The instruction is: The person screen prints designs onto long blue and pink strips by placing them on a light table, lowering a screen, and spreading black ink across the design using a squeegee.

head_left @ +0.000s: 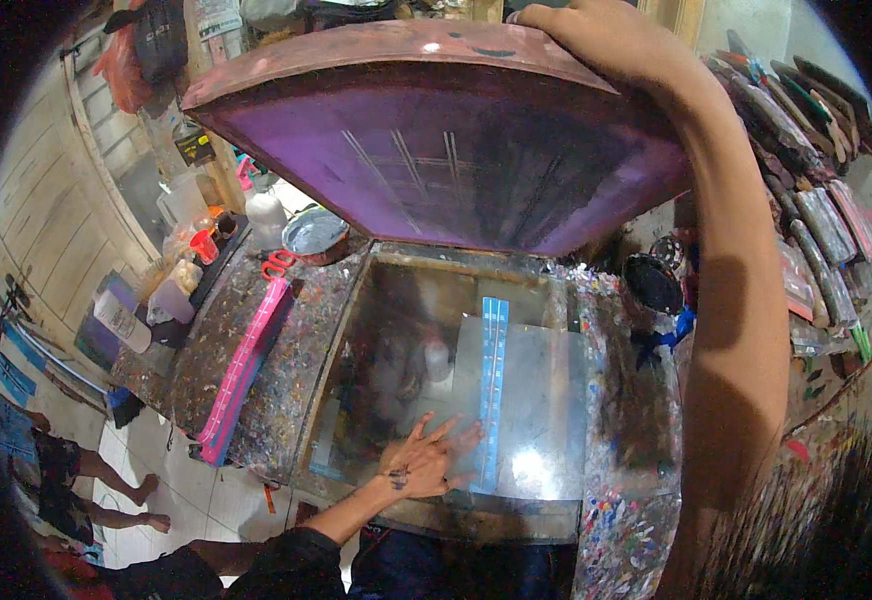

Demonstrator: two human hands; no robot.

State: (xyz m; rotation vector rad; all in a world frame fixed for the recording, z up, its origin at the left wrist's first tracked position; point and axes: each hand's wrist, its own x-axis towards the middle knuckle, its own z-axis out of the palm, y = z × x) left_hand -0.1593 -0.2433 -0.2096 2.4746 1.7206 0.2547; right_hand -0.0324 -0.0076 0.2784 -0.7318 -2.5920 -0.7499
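Observation:
My right hand grips the upper edge of a screen printing frame, holding it tilted up. Its purple mesh carries several pale line marks and darker smears. My left hand, fingers spread, is over the glass table top. Its fingertips reach the left edge of a blue printed strip, though blur hides whether they touch it. The strip lies lengthwise on the glass, partly over a greyish rectangular patch. Left of the glass lies a stack of pink strips.
Red-handled scissors lie by the pink strips. A bowl of grey ink stands behind them; a dark tub is at right. Bottles, including a white one, line the left. Another person's bare legs show at lower left.

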